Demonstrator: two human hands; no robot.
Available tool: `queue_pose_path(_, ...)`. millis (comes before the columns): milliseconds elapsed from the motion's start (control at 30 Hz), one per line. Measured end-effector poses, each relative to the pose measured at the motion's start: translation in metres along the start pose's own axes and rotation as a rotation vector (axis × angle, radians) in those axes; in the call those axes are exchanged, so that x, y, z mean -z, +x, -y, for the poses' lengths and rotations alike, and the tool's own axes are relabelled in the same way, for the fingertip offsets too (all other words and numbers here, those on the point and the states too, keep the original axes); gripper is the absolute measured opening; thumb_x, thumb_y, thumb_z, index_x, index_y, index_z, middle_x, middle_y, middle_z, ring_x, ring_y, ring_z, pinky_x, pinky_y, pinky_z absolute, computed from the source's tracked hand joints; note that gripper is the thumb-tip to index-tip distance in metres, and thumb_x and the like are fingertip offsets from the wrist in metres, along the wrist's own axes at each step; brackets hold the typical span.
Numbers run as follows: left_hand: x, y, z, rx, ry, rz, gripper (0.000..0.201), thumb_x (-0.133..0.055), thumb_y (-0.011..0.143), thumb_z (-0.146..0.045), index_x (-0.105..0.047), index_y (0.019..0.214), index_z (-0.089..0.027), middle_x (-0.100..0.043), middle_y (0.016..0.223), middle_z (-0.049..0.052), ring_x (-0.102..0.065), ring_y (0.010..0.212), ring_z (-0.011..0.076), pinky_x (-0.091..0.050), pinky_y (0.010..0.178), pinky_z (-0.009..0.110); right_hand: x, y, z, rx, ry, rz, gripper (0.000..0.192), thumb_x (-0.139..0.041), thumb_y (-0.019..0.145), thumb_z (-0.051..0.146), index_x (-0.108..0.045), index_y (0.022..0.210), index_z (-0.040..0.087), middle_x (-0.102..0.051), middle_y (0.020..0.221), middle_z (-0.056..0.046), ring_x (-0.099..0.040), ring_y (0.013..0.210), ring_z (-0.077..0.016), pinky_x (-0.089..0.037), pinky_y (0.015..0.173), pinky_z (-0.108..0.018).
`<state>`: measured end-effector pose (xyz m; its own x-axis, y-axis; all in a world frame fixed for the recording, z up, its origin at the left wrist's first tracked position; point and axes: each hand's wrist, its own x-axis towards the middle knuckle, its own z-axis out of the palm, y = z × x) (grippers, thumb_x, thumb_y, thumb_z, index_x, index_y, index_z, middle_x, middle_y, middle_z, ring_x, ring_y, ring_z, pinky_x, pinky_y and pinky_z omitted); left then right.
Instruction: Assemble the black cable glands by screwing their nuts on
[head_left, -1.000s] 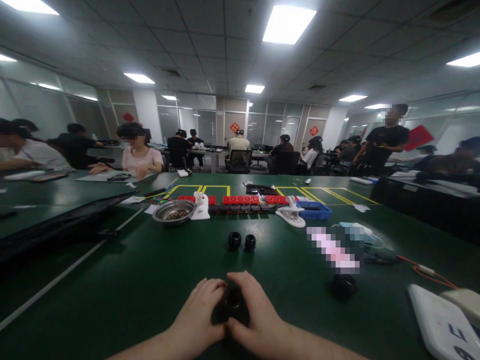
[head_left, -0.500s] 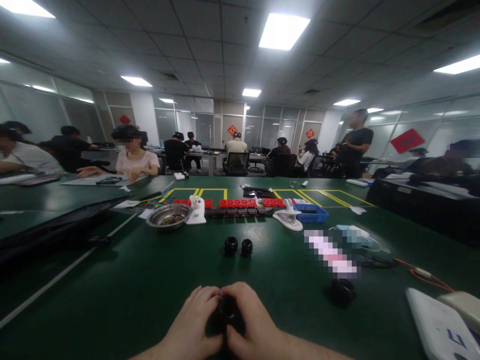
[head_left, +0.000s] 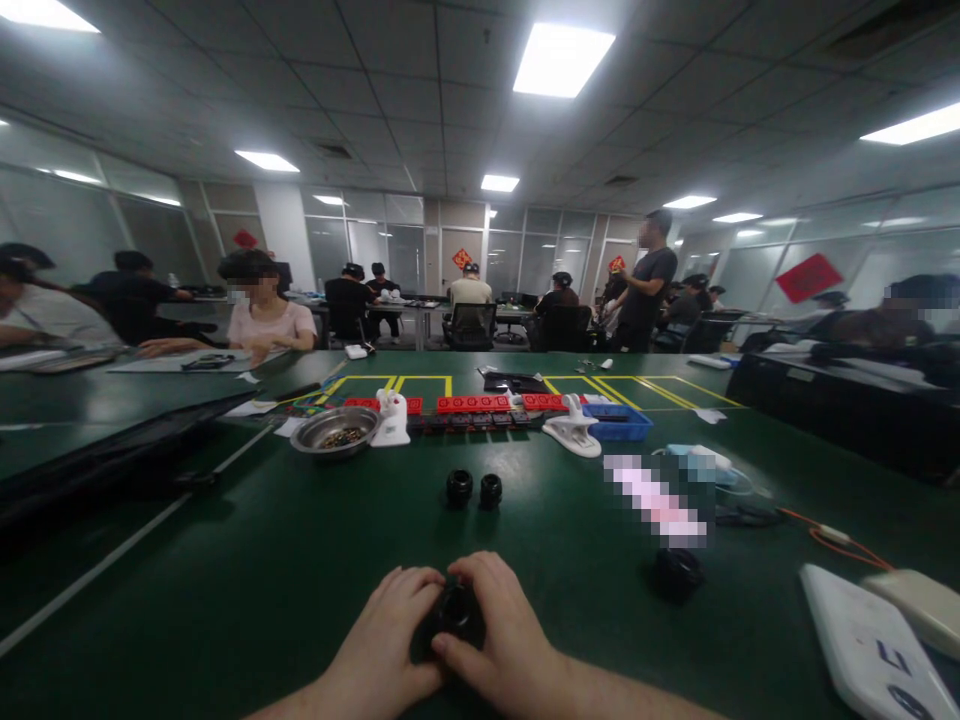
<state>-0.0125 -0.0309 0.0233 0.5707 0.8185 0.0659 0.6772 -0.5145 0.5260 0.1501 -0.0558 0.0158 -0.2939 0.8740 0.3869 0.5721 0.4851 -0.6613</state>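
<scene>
Low in the view, just above the green table (head_left: pixel 262 560), my left hand (head_left: pixel 386 640) and my right hand (head_left: pixel 502 640) meet around one small round black fitting (head_left: pixel 455 610). Fingers of both hands wrap its sides, so only its dark top ring shows. Two more black fittings (head_left: pixel 474 489) stand side by side on the table a short way beyond my hands. Another black fitting (head_left: pixel 677 572) lies to the right.
Further back stand a metal bowl (head_left: pixel 334 432) of small parts, a row of red blocks (head_left: pixel 472 404), white clips (head_left: pixel 574 434) and a blue tray (head_left: pixel 624 425). White devices (head_left: pixel 870 645) and an orange cable (head_left: pixel 840 545) lie at the right. Several people sit at other tables; one stands behind.
My hands stayed closed around the black fitting, shifting slightly on it. The standing person in the background walked from the right toward the middle. My view drifted a little.
</scene>
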Motion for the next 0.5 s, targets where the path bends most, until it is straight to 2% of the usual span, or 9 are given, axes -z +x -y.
queue_pose_path(167,-0.005,0.002,0.008,-0.019,-0.006,-0.016,0.039,-0.059,0.061,-0.026,-0.056,0.099,-0.023,-0.054,0.111,0.006,-0.046,0.104,0.0245,-0.022,0.100,0.044,0.003,-0.001,-0.003,0.104,0.072,0.037,0.051,-0.052,0.057,0.009,-0.042,0.107,0.017,-0.050,0.103,-0.006,-0.046,0.095,-0.0187,-0.036,0.086,-0.033)
queue_pose_path(300,-0.006,0.002,0.011,-0.014,-0.006,-0.010,0.044,-0.061,0.057,-0.024,-0.055,0.101,-0.023,-0.052,0.112,0.005,-0.045,0.105,0.0239,-0.022,0.101,0.043,0.005,-0.001,-0.003,0.071,0.070,0.025,0.059,-0.059,0.058,0.018,-0.037,0.112,0.017,-0.044,0.112,-0.009,-0.042,0.102,-0.0228,-0.033,0.090,-0.037)
queue_pose_path(400,-0.002,0.001,0.006,0.001,-0.006,0.006,0.045,-0.061,0.057,-0.023,-0.055,0.101,-0.024,-0.053,0.111,0.004,-0.046,0.104,0.0238,-0.021,0.100,0.043,0.005,0.000,-0.002,0.014,0.055,0.024,0.053,-0.062,0.060,0.023,-0.040,0.109,0.018,-0.046,0.108,-0.008,-0.043,0.099,-0.0226,-0.035,0.087,-0.037)
queue_pose_path(500,0.001,0.001,0.001,0.011,-0.002,0.015,0.041,-0.059,0.057,-0.022,-0.056,0.098,-0.023,-0.053,0.111,0.004,-0.046,0.105,0.0237,-0.021,0.100,0.043,0.004,0.001,0.000,-0.001,0.059,0.033,0.044,-0.059,0.062,0.018,-0.044,0.103,0.020,-0.050,0.100,-0.005,-0.046,0.092,-0.0199,-0.037,0.083,-0.034)
